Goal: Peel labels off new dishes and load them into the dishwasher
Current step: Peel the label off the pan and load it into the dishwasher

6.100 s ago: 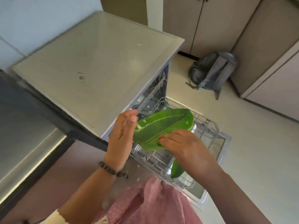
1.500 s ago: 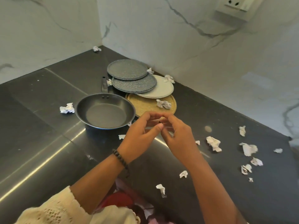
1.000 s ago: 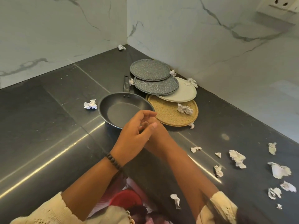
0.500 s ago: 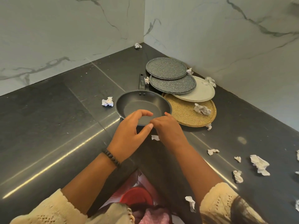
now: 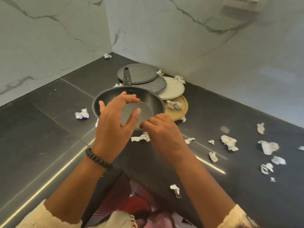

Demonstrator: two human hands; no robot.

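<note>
Around the pan (image 5: 148, 102) lie paper scraps (image 5: 229, 142) (labels, perhaps), plates (image 5: 174, 88) behind.

Dark countertop (image 5: 213, 186): frying pan (image 5: 148, 99), stacked plates (image 5: 172, 88), paper scraps (image 5: 229, 143).

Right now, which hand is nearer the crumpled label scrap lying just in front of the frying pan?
Right. The right hand is directly beside the scrap, fingers curled; the left hand hovers over the frying pan.

Countertop (image 5: 41, 129) left open; paper scraps (image 5: 229, 142) litter right; plates (image 5: 174, 87) fill corner.
</note>
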